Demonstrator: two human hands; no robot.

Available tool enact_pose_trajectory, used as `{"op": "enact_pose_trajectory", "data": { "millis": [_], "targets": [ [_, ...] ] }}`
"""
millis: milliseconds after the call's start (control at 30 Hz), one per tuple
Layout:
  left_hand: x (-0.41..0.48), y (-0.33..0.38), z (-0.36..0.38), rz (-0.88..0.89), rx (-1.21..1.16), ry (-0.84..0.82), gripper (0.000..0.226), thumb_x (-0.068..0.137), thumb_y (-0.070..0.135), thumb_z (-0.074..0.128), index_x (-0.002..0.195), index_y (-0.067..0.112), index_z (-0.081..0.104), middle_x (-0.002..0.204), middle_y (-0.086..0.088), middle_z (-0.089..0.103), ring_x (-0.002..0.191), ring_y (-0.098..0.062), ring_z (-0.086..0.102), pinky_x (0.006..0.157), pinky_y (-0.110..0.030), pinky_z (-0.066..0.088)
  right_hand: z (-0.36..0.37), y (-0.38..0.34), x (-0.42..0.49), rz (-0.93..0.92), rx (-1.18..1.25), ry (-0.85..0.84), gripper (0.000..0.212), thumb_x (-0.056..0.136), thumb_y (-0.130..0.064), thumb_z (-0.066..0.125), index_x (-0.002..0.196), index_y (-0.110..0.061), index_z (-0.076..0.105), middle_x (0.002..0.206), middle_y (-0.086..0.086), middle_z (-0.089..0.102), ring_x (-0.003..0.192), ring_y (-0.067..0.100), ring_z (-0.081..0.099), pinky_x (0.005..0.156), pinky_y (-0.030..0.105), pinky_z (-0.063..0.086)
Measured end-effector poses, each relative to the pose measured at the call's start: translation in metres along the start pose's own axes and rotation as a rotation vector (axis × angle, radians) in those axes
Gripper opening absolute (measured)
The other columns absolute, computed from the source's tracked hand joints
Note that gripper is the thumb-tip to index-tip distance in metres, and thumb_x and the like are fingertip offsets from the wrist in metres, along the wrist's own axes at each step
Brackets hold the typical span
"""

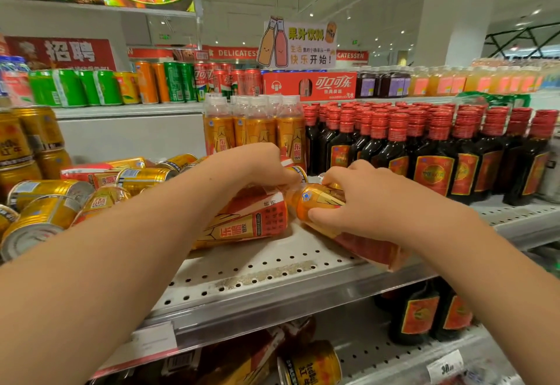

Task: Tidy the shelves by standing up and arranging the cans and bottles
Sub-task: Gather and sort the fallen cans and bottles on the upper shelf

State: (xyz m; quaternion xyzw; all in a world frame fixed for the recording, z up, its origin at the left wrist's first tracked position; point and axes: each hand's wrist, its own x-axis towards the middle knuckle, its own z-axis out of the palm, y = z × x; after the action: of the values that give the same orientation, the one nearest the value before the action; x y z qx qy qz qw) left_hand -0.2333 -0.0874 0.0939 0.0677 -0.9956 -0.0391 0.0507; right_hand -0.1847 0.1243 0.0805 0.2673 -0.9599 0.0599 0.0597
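Note:
Two orange energy-drink bottles lie on their sides on the perforated white shelf (272, 266). My left hand (242, 166) reaches over the left lying bottle (248, 221), its fingers curled down at that bottle's far end. My right hand (360, 196) grips the right lying bottle (321, 199) near its shoulder, thumb underneath; that bottle's base points toward the shelf's front edge. Behind them several of the same bottles (257, 130) stand upright. A heap of fallen gold cans (51, 202) covers the shelf's left part.
Rows of dark red-capped bottles (439, 148) stand upright at the right. Stacked gold cans (21, 145) rise at the far left. The upper shelf holds soda cans (169, 81) and a red carton (309, 86). The shelf below holds a lying can (312, 366) and dark bottles (421, 312).

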Motion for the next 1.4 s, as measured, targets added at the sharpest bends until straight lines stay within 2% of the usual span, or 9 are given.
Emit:
{"op": "enact_pose_trajectory", "data": {
  "millis": [200, 367, 467, 633, 767, 900, 1033, 1200, 1400],
  "targets": [
    [-0.006, -0.006, -0.008, 0.055, 0.000, -0.073, 0.053, 0.099, 0.056, 0.050, 0.134, 0.018, 0.061, 0.128, -0.001, 0.063, 0.112, -0.023, 0.062, 0.094, -0.036, 0.051, -0.001, 0.000, 0.006, -0.021, -0.073, 0.013, 0.069, 0.079, -0.078, 0.045, 0.134, -0.036, 0.045, 0.126, 0.002, 0.051, 0.113, 0.030, 0.054, 0.096, 0.049, 0.048],
    [-0.006, -0.012, -0.023, 0.034, -0.074, -0.249, 0.056, 0.093, 0.047, 0.065, 0.142, 0.022, 0.054, 0.125, 0.004, 0.058, 0.092, -0.009, 0.062, 0.066, -0.018, 0.054, 0.000, 0.005, 0.011, -0.064, -0.034, 0.027, 0.073, 0.079, -0.075, 0.049, 0.141, -0.036, 0.041, 0.131, 0.000, 0.050, 0.114, 0.027, 0.056, 0.095, 0.045, 0.048],
    [0.004, -0.003, -0.024, -0.002, -0.016, -0.298, 0.067, 0.089, 0.043, 0.073, 0.147, 0.019, 0.047, 0.132, 0.000, 0.054, 0.094, -0.014, 0.061, 0.075, -0.027, 0.062, 0.002, 0.008, 0.013, -0.074, -0.013, 0.030, 0.072, 0.081, -0.074, 0.049, 0.141, -0.035, 0.041, 0.132, 0.000, 0.050, 0.113, 0.025, 0.055, 0.093, 0.041, 0.048],
    [0.014, 0.010, -0.026, -0.049, 0.147, -0.364, 0.079, 0.083, 0.047, 0.078, 0.149, 0.018, 0.044, 0.144, -0.007, 0.048, 0.111, -0.027, 0.057, 0.085, -0.039, 0.062, 0.005, 0.011, 0.014, -0.091, 0.003, 0.040, 0.071, 0.082, -0.073, 0.049, 0.142, -0.036, 0.040, 0.136, 0.000, 0.049, 0.118, 0.025, 0.053, 0.094, 0.041, 0.047],
    [0.014, 0.014, -0.029, -0.104, 0.227, -0.408, 0.085, 0.080, 0.059, 0.076, 0.146, 0.014, 0.047, 0.140, -0.010, 0.053, 0.117, -0.031, 0.062, 0.087, -0.041, 0.062, 0.006, 0.012, 0.014, -0.100, 0.011, 0.053, 0.068, 0.082, -0.072, 0.049, 0.139, -0.036, 0.043, 0.131, -0.001, 0.051, 0.114, 0.024, 0.054, 0.093, 0.041, 0.047],
    [0.011, 0.014, -0.030, -0.145, 0.205, -0.427, 0.067, 0.082, 0.056, 0.076, 0.127, 0.009, 0.060, 0.129, -0.012, 0.059, 0.109, -0.031, 0.068, 0.082, -0.041, 0.063, 0.006, 0.011, 0.014, -0.095, 0.020, 0.053, 0.065, 0.081, -0.073, 0.049, 0.135, -0.036, 0.045, 0.127, -0.002, 0.051, 0.112, 0.023, 0.053, 0.094, 0.041, 0.047],
    [0.005, 0.003, -0.026, -0.118, 0.045, -0.328, 0.045, 0.079, 0.050, 0.081, 0.099, 0.015, 0.063, 0.118, -0.009, 0.065, 0.098, -0.027, 0.070, 0.072, -0.036, 0.065, 0.004, 0.012, 0.014, -0.099, 0.020, 0.050, 0.066, 0.081, -0.073, 0.049, 0.134, -0.035, 0.046, 0.126, 0.000, 0.052, 0.112, 0.025, 0.053, 0.095, 0.044, 0.047],
    [-0.002, -0.009, -0.017, -0.119, -0.047, -0.227, 0.053, 0.076, 0.058, 0.078, 0.107, 0.016, 0.068, 0.100, -0.005, 0.071, 0.086, -0.023, 0.072, 0.066, -0.032, 0.064, 0.006, 0.010, 0.015, -0.101, 0.007, 0.039, 0.067, 0.082, -0.071, 0.050, 0.137, -0.035, 0.045, 0.126, 0.001, 0.051, 0.113, 0.027, 0.052, 0.096, 0.044, 0.046],
    [-0.008, -0.001, -0.027, -0.284, -0.075, -0.477, 0.072, 0.080, 0.061, 0.072, 0.135, 0.018, 0.052, 0.121, -0.013, 0.065, 0.100, -0.035, 0.071, 0.088, -0.048, 0.060, 0.006, 0.010, 0.014, -0.110, 0.012, 0.046, 0.065, 0.081, -0.073, 0.048, 0.134, -0.035, 0.047, 0.123, 0.000, 0.051, 0.110, 0.025, 0.052, 0.094, 0.043, 0.047]
  ]
}}
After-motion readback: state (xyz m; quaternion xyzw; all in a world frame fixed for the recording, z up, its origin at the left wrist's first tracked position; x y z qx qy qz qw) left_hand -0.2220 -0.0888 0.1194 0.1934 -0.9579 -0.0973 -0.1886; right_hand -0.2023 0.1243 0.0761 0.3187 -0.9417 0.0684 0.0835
